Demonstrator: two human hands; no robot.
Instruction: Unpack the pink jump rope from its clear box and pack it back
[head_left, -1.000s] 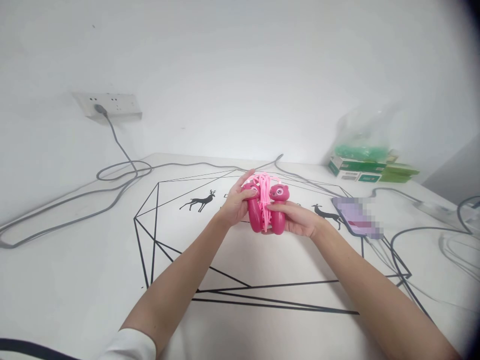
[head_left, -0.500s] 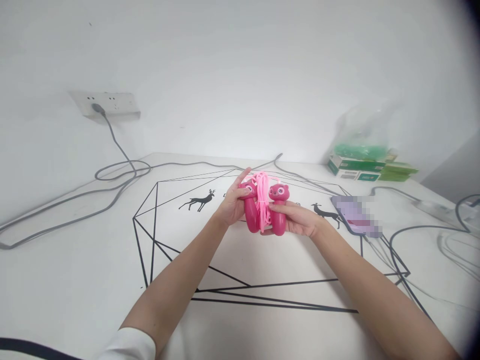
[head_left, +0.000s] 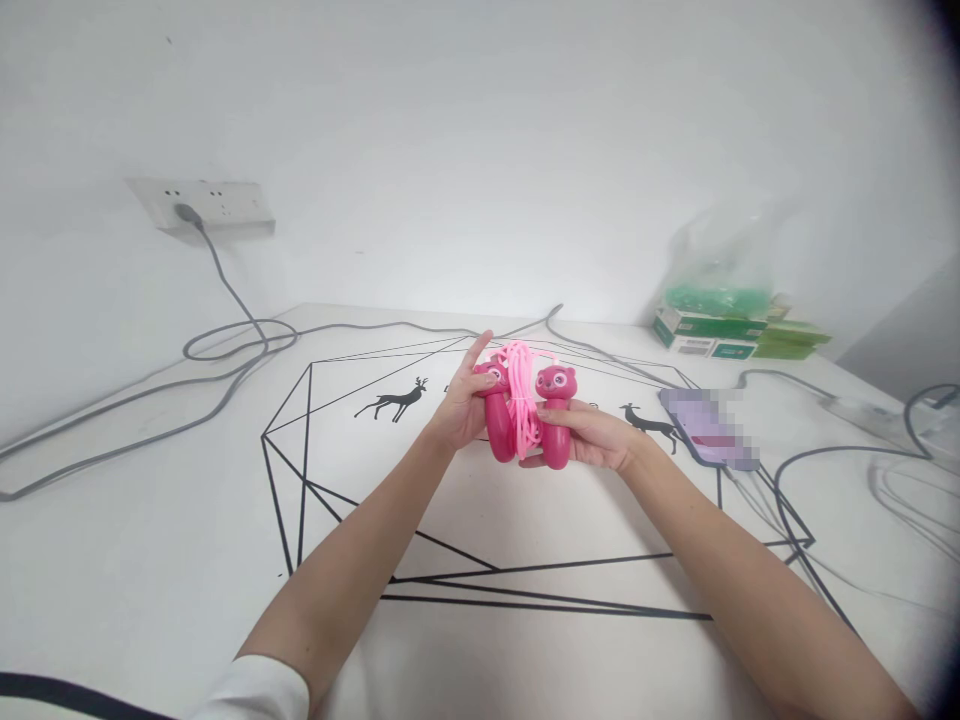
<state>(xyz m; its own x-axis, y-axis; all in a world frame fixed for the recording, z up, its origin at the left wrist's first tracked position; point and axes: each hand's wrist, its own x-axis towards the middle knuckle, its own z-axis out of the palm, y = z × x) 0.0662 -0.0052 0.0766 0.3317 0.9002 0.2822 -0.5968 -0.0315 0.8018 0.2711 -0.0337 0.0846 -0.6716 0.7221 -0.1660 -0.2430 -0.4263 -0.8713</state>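
A jump rope with two dark pink, bear-headed handles is held up above the white table. Its light pink cord [head_left: 520, 385] is bundled between the handles. My left hand [head_left: 463, 408] grips the left handle [head_left: 501, 428], thumb on the bear's face and index finger pointing up. Around the right handle [head_left: 556, 440] my right hand [head_left: 592, 435] is closed, with the thumb across its front just under the bear head and other fingers behind it. Both bear faces point toward me.
A phone [head_left: 705, 428] lies to the right, with cables around it. Green and white boxes [head_left: 709, 325] under a plastic bag [head_left: 720, 265] stand at the back right. A grey cable [head_left: 232, 290] runs from the wall socket [head_left: 240, 207] across the table [head_left: 150, 560].
The left handle and cord bundle have shifted very slightly left with my left hand. Both hands keep their hold, and the view has moved a little.
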